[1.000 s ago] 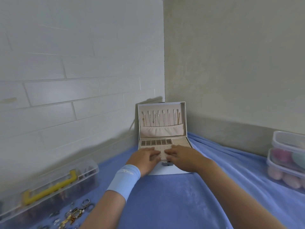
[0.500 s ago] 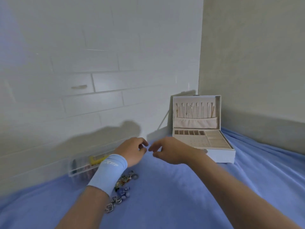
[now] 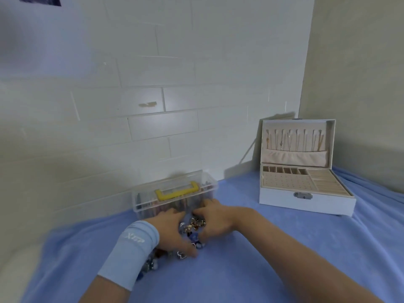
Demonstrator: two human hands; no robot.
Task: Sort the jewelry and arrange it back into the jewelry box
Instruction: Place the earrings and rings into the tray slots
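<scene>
Directly behind the hands, a clear case (image 3: 175, 200) with a yellow handle (image 3: 177, 192) is set against the tiled wall (image 3: 153, 84), so close that the fingertips of both hands are almost at its front side. Well apart to the right, the jewelry box (image 3: 306, 203) is stood open in the corner on the blue cloth (image 3: 262, 263). Its lid (image 3: 297, 125) is held upright with thin chains hung inside, and a metal latch (image 3: 302, 195) is seen on its front. Small compartments and padded rolls are seen in its tray; whether anything lies in them cannot be told.

The jewelry (image 3: 193, 225) is heaped loose on the cloth just in front of the case, between and partly under the hands. Gold and blue pieces are made out, and more are strewn beneath the left wrist.

The left hand (image 3: 170, 228), banded at the wrist by a pale blue wristband (image 3: 133, 250), is laid palm down on the left side of the heap. The right hand (image 3: 215, 221) is curved round the right side, fingers toward the case. Both are blurred, so it cannot be told whether any piece is pinched or merely touched.
</scene>
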